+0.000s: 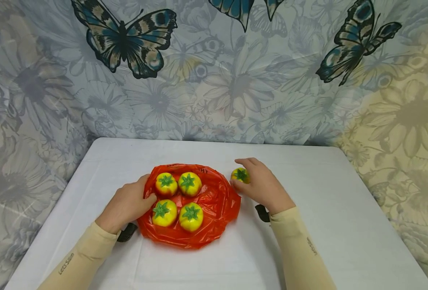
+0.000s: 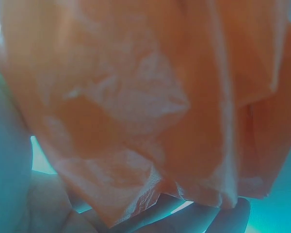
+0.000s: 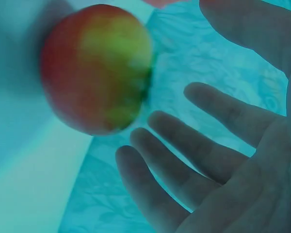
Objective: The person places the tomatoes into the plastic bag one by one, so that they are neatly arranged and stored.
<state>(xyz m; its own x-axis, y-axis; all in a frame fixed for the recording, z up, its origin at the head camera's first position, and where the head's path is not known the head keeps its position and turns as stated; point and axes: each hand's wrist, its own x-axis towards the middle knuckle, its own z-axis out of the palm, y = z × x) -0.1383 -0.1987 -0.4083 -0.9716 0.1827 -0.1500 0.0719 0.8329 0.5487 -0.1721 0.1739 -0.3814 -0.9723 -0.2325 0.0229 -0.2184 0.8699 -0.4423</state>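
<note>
A red plastic bag [image 1: 214, 201] lies spread open like a shallow bowl, with several yellow-and-red tomatoes [image 1: 191, 216] inside, each with a green star-shaped top. My left hand [image 1: 128, 201] grips its left rim, thumb over the edge and fingers outside. In the left wrist view, the crinkled bag [image 2: 136, 97] fills most of the frame and partly hides the fingers. Just beyond the bag's right edge, one more tomato [image 1: 240, 175] sits on the table beside my right hand [image 1: 259, 183]. The right wrist view shows that tomato [image 3: 97, 70] apart from the spread fingers [image 3: 199, 145].
The table [image 1: 344, 225] wears a white cloth. Behind it hangs a patterned backdrop [image 1: 235, 88] with flowers and butterflies. A dark wrist camera [image 1: 127, 233] sits under the left wrist, another [image 1: 262, 213] by the right.
</note>
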